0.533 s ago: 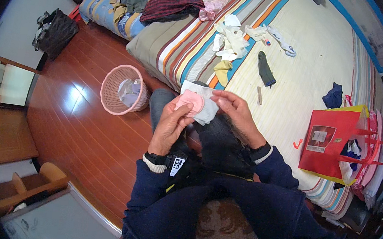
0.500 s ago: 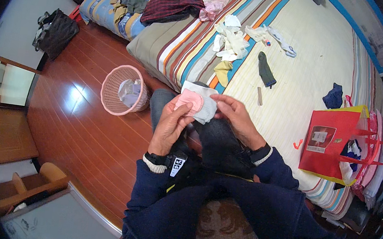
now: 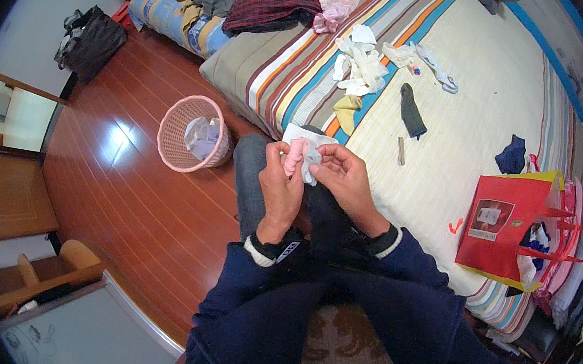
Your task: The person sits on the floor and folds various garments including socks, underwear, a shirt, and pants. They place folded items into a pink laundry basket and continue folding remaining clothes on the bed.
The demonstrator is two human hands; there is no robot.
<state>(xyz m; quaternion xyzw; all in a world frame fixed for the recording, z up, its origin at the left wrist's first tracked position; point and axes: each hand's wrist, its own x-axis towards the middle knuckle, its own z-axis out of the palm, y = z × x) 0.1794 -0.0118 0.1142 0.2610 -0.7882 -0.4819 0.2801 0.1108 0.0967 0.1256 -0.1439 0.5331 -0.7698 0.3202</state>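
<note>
Over my lap, my left hand [image 3: 282,184] pinches a small folded pink cloth [image 3: 296,155], which may be a sock. My right hand [image 3: 344,183] grips a similar pale blue-grey cloth [image 3: 311,163] right beside it, with thumb and fingertips closed on its edge. The two pieces touch each other. Behind them a flat white piece [image 3: 300,134] lies by my knee; whether it is cloth or paper I cannot tell. A yellow sock-like cloth [image 3: 347,113] and a dark green sock [image 3: 409,110] lie on the bed beyond my hands.
A pink basket [image 3: 174,152] with pale cloth inside stands on the floor at left. On the striped bed [image 3: 456,129] are a heap of whitish cloths [image 3: 359,67], a tan strip [image 3: 401,151], a dark blue cloth [image 3: 512,155] and a red bag [image 3: 495,255] at right.
The pink and pale blue-grey pieces lay flat and overlapping; now they are bunched side by side. My left fingers have curled round the pink one, and my right fingers have closed on the other.
</note>
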